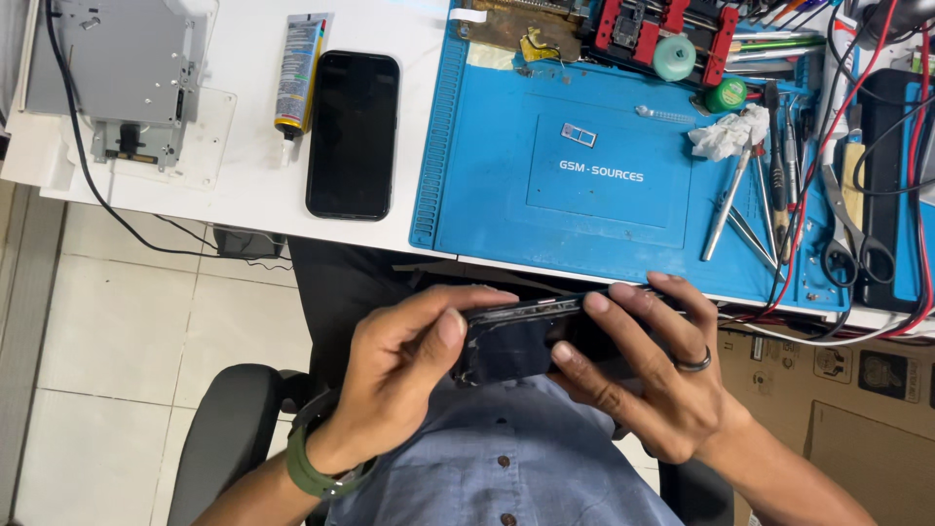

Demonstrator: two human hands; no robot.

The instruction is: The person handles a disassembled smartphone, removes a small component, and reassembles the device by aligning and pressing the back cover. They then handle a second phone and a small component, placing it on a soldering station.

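**Both hands on a dark phone, held over my lap**

While I look down through the head camera, my left hand (404,365) and my right hand (648,375) are both closed around a dark phone (516,341), which I hold edge-up over my lap, just below the front edge of the white table (243,185) and apart from it. My left thumb presses on the phone's left end, with the fingers curled along its upper edge. My right fingers wrap over the right end and the near face; a dark ring sits on one of them. A green band circles my left wrist. Whether the phone's face is cracked I cannot tell, though its surface looks uneven.

On the table above lies a second black phone (353,134), flat and screen up, well apart from my hands. Just left of it lies a tube of glue (298,73), nozzle pointing toward me. Farther left stands a grey metal device (122,78) on a clear plate. To the right lies a blue work mat (487,195), with a small metal tray (578,134) near its middle. A crumpled white tissue (726,134) rests toward the mat's right side, beside tweezers (729,200) and other hand tools. Red and black cables (857,195) run down the far right edge.
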